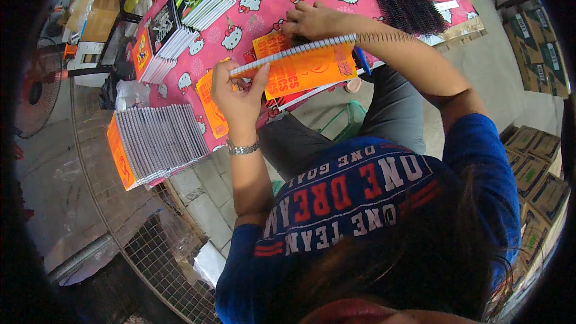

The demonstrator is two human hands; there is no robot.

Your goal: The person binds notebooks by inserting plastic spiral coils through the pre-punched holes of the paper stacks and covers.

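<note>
My left hand (241, 93), closed, pinches the left end of an orange notebook (315, 72) by its punched edge, thumb in front. A wire spiral coil (384, 37) runs along that edge and sticks out past its right end, across my right forearm. Beyond the notebook, my right hand (315, 22) is low over the table, fingers curled down; what they hold, if anything, is hidden. More orange covers (211, 105) lie under and beside the notebook. A pile of loose black spiral coils (408, 5) lies at the back right.
A pink patterned tablecloth (231, 37) covers the table. At its left corner stands a row of coil-bound notebooks (159, 141); farther back are black notebooks (165, 39) and green ones (204, 0). A fan (39, 87) stands left, cartons (534, 168) right, a green stool (345, 121) below.
</note>
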